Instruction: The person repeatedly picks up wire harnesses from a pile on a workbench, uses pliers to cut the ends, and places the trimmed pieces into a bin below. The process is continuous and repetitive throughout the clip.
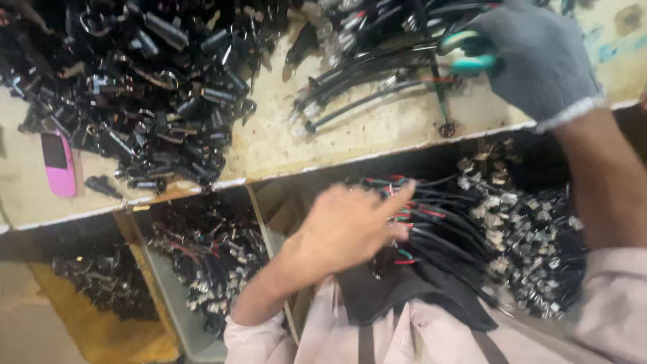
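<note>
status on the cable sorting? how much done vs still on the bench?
Done: a heap of black wired connectors with metal ends fills the box under the bench. In hand: the grey-gloved right hand grips a green-handled tool over a small bundle of black cables; the bare left hand hovers over the box, blurred. Left: a large tangled pile of black parts on the bench.

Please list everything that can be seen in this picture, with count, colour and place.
loose black parts: a heap, black and metal, table left
wire leads: a bundle, black with red marks, table centre
phone: one, pink, table left edge
table: one, beige, top
wired parts: many, black and silver, below table, right
bins: two, grey and yellow, lower left
left hand: bare, over the wired parts
right hand: grey glove, at the wire leads
</note>
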Demonstrator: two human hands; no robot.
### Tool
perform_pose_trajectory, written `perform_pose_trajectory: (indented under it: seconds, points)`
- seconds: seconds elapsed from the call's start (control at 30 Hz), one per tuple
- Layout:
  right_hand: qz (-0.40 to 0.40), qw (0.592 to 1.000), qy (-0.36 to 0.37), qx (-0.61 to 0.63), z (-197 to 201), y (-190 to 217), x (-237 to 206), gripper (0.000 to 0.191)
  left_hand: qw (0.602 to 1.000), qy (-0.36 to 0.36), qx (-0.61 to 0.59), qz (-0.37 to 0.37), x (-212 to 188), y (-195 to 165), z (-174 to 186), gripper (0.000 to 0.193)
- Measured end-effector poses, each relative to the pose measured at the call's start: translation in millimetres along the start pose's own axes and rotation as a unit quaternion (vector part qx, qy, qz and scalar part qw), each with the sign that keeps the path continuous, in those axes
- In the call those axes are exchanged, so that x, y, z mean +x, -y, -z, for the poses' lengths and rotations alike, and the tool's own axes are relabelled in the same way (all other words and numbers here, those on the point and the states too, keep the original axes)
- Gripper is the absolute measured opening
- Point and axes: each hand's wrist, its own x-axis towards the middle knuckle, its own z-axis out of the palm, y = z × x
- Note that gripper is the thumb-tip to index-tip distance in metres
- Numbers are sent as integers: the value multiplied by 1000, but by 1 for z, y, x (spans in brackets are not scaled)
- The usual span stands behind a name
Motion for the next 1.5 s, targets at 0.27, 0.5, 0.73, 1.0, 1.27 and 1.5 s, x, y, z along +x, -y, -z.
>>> perform_pose_trajectory:
  seconds: [0.27, 0.5, 0.73, 1.0, 1.27, 1.5]
  points:
    - [-61, 995, 40, 62, -2, 35, -87, 20, 877, -378, 159, 250, 102, 161, 8, 45]
    - [-69, 980, 182, 47, -23, 15, -90, 22, 757, -495, -420, 76, 78, 151, 10, 51]
    - [-270, 837, 21, 476, -12, 38, -66, 12, 678, -253, -685, 84, 41, 16, -21, 55]
    - [56, 912, 128, 387, -4, 82, -81, 18, 582, -113, -803, 55, 15, -3, -43, 46]
    - [-166, 843, 56, 508, 11, 110, -52, 7, 767, -203, -594, 132, 18, -19, -43, 44]
    - [-214, 571, -52, 791, 20, 131, -52, 31, 772, -274, -564, 106, 14, -17, -59, 42]
